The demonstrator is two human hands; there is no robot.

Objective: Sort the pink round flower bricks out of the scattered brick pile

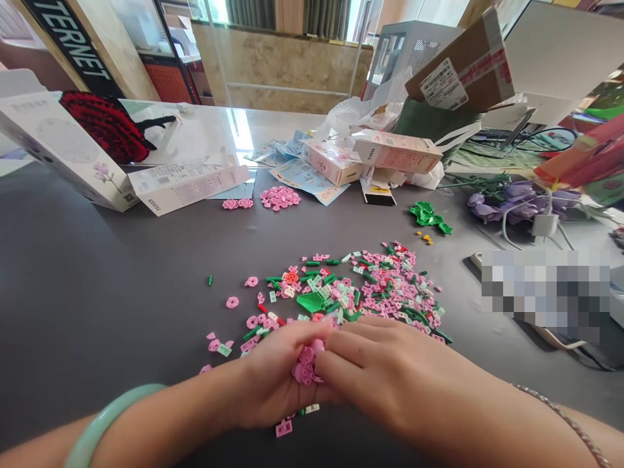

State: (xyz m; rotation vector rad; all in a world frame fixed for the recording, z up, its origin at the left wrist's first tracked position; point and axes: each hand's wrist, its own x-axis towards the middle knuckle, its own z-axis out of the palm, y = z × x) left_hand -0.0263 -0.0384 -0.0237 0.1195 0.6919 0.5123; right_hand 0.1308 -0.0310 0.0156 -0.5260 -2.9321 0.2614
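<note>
My left hand [275,370] is cupped, palm up, around several pink round toy brick pieces [306,365]. My right hand [377,364] reaches over it with fingers bent and closed, the fingertips against the left palm. What its fingertips hold, if anything, is hidden. Just beyond both hands spreads a loose heap of small toy bricks [390,286], mostly pink with green, pale mint, white and red ones. A larger bright green piece [312,301] lies in the heap. One pink brick [283,427] is on the grey table [146,279] below my hands.
A pile of pink round pieces [280,197] lies farther back, near green leaf pieces [429,216] and yellow bits [425,238]. White boxes [190,185] stand back left; pink boxes [397,151] and a carton [461,71] back right. Purple flowers [521,198] and a white charger [545,225] are right.
</note>
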